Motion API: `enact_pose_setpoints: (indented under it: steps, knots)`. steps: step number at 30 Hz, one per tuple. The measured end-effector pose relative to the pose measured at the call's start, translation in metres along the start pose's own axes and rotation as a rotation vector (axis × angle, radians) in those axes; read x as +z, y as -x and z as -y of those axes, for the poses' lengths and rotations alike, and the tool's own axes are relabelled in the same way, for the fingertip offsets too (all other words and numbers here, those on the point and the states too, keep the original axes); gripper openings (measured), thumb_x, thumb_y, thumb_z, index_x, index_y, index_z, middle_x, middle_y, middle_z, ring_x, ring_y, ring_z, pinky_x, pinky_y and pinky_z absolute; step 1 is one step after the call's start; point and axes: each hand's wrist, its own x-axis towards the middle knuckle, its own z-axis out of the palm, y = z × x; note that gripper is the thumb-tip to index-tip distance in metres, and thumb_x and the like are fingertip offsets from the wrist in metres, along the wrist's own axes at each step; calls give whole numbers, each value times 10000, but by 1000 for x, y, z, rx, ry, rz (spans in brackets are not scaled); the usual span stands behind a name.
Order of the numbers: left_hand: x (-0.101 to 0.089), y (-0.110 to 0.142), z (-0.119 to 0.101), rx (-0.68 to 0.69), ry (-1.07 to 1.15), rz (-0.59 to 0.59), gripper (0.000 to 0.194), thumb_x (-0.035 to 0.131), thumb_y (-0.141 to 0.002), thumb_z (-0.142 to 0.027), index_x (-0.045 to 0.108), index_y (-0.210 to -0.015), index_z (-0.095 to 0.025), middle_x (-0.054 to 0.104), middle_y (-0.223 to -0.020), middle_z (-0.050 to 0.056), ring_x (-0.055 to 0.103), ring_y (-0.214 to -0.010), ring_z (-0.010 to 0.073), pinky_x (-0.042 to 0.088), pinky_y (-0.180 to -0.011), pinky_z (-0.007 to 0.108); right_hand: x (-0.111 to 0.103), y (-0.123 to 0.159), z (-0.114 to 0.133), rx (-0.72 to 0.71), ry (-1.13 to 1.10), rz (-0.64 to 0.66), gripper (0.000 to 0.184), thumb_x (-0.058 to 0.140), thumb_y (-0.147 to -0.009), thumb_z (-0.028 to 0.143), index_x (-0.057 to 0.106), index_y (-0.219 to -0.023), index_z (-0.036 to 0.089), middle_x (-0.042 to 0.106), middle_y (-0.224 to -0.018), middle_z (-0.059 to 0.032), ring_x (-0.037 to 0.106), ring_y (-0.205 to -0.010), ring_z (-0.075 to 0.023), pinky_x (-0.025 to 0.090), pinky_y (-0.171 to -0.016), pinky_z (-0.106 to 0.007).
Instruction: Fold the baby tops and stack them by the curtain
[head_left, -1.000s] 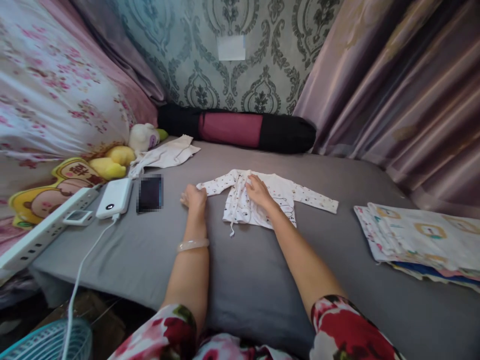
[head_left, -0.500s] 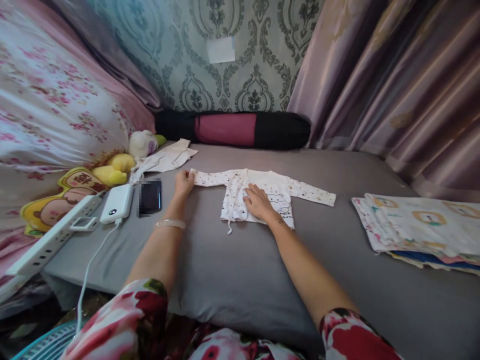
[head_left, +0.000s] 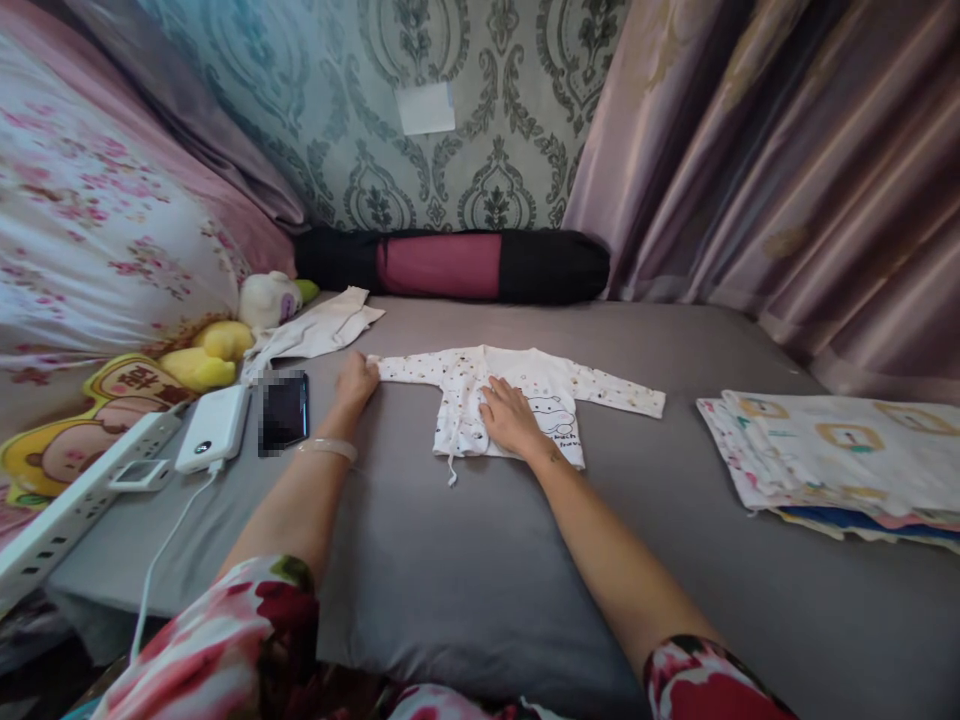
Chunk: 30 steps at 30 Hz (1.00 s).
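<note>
A small white baby shirt (head_left: 551, 375) with a speckled print, a cartoon animal and a tie string lies spread on the grey sheet (head_left: 465, 560), both sleeves stretched sideways. My left hand (head_left: 357, 381) is closed on the cuff of the sleeve at the left. Resting flat on the front of the shirt, my right hand (head_left: 508, 412) has its fingers extended and covers part of the print.
Left of my arm are a phone (head_left: 285, 415), a white power bank (head_left: 214, 430) with a cable, a power strip (head_left: 82, 500) and plush toys (head_left: 206, 355). Folded cloths (head_left: 847, 450) lie at right. White garments (head_left: 322, 325) and a black-and-maroon bolster (head_left: 442, 265) lie farther back.
The view has shifted slightly, so things sit a little farther left and lower. Both hands keep their places on the shirt, the left at the cuff and the right on the front.
</note>
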Motion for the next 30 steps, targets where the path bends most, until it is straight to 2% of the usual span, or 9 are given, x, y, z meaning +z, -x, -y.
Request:
enact_pose_setpoints:
  steps: [3, 6, 8, 13, 16, 19, 21, 26, 30]
  knots:
    - [-3, 3, -14, 155, -60, -96, 337, 498, -835, -207, 564, -1146, -95, 581, -1211, 235, 534, -1166, 351, 430, -958, 467, 0, 0, 1, 9, -6, -4, 475, 346, -996, 279, 447, -1433, 124, 298, -1580, -119, 206, -1472, -244, 147, -1192, -426]
    - [6, 7, -35, 474, 8, 67, 259, 458, -863, -232, 630, -1043, -163, 630, -1145, 139, 574, -1101, 270, 428, -976, 395, 0, 0, 2, 13, -14, -3, 477, 348, -992, 278, 448, -1434, 128, 290, -1583, -121, 201, -1474, -245, 145, -1192, -437]
    - [17, 10, -46, 593, 62, 164, 261, 441, -872, -263, 650, -1001, -175, 653, -1102, 114, 594, -1048, 242, 435, -963, 361, -1, 0, 2, 6, -20, 2, 484, 349, -989, 277, 447, -1435, 116, 288, -1582, -132, 201, -1474, -251, 148, -1192, -443]
    - [22, 14, -53, 600, 97, 230, 281, 435, -862, -240, 650, -1025, -162, 656, -1113, 123, 589, -1056, 238, 429, -963, 339, -4, -1, -3, -11, -66, 20, 470, 362, -973, 234, 468, -1417, 122, 307, -1575, -126, 225, -1466, -253, 170, -1188, -441]
    - [4, 25, -56, 572, 132, 254, 263, 500, -845, -258, 652, -1030, -149, 659, -1087, 126, 605, -985, 235, 445, -918, 334, -12, -5, -9, -41, -130, 32, 440, 411, -950, 198, 512, -1372, 122, 358, -1548, -126, 299, -1435, -229, 223, -1172, -389]
    - [-20, 55, -71, 625, 199, 226, 221, 536, -849, -300, 666, -961, -159, 672, -955, 95, 607, -892, 219, 445, -876, 338, -29, -5, -16, -29, -175, 4, 391, 450, -929, 173, 568, -1295, 100, 524, -1410, -149, 472, -1308, -201, 331, -1091, -303]
    - [-33, 83, -84, 717, 267, 328, 197, 530, -864, -317, 666, -885, -177, 675, -900, 67, 605, -841, 189, 451, -814, 303, -44, -1, -18, 28, -168, 4, 313, 459, -924, 186, 639, -1172, 120, 646, -1229, -139, 584, -1153, -212, 410, -983, -297]
    - [-32, 141, -105, 847, 241, 565, 285, 633, -800, -468, 655, -859, -189, 665, -835, 57, 591, -757, 175, 434, -697, 273, -67, 13, -12, 42, -169, 329, 143, 598, -847, 275, 678, -915, 177, 719, -881, -65, 656, -766, -175, 442, -673, -241]
    - [-18, 149, -101, 805, 154, 519, 414, 761, -635, -519, 628, -854, -193, 649, -886, 82, 585, -824, 216, 439, -696, 287, -68, 23, 0, 76, -114, 490, 433, 743, -727, 383, 621, -1094, 189, 717, -939, -60, 634, -665, -158, 415, -572, -231]
